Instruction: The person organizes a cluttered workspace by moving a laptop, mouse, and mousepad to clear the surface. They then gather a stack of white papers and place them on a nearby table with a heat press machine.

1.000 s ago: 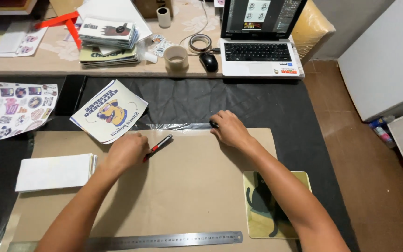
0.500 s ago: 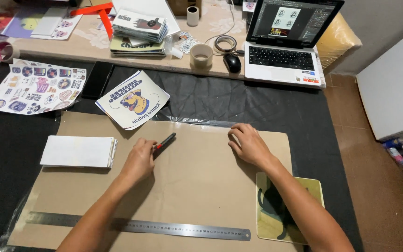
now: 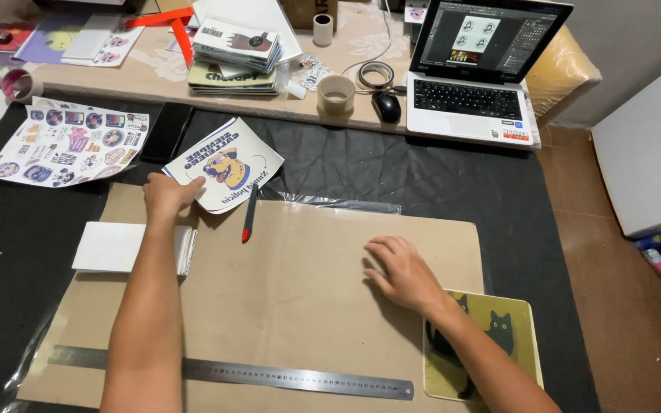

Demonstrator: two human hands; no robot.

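The left hand [image 3: 168, 195] lies open, its fingertips on the near edge of a white print [image 3: 227, 164] with a yellow dog's head and dark curved lettering. The print lies tilted, half on the black cloth [image 3: 422, 172] and half over the far left corner of the brown board [image 3: 284, 291]. Just right of the hand a red and black pen [image 3: 249, 214] lies loose on the board, its tip on the print's edge.

The right hand [image 3: 401, 271] rests flat and open on the board, gripping nothing. At its wrist sits a yellow-green mat [image 3: 510, 336] with 2 black cats. A steel ruler [image 3: 254, 375] lies along the board's near edge. A stack of white sheets [image 3: 116, 246] sits left of the left forearm.

Further left, a sheet of many small coloured stickers [image 3: 63, 144] lies on the cloth. On the beige table behind are a pile of printed booklets [image 3: 237, 52], a roll of tape [image 3: 336, 95], a black mouse [image 3: 385, 107] and an open laptop [image 3: 472, 99] whose screen shows 4 small designs in a grid.
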